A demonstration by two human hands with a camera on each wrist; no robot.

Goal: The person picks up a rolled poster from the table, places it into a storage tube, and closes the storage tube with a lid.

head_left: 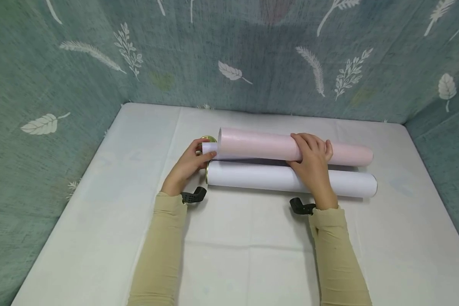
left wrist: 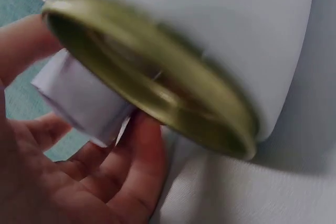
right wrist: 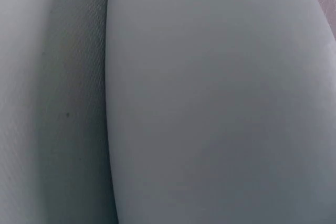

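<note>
My right hand [head_left: 311, 159] grips a long pink paper roll [head_left: 260, 143] from above, right of its middle. Below it in the head view lies a long white tube [head_left: 256, 175] with a gold metal rim [left wrist: 152, 77] at its left end. A pale lavender paper roll [head_left: 209, 148] pokes out under the pink roll's left end. My left hand [head_left: 185, 168] holds that end, thumb on the near side and fingers beyond it. In the left wrist view the lavender roll [left wrist: 84, 98] sits between thumb and fingers, beside the rim. The white tube [right wrist: 220, 98] fills most of the right wrist view.
A gold round end [head_left: 209, 139] shows behind my left fingers. The rolls lie on a white-covered table [head_left: 222, 263]. Green leaf-patterned fabric [head_left: 267, 63] stands around the table's back and sides.
</note>
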